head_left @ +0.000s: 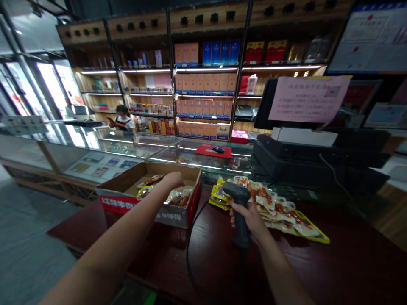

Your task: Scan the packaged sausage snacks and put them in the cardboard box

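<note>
Snack packets (280,209): a pile lies on the surface (349,262) by the scanner (237,192) gripped in right hand (251,218); few left in box (121,182), left hand (173,180) reaching in, closure indiscernible.

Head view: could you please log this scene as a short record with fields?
Left hand: reaching into box
Box contents: packets
Right hand: closed on scanner, held by its handle
Pile: more snack packs on counter, beyond scanner
Background: person by shelves
</note>
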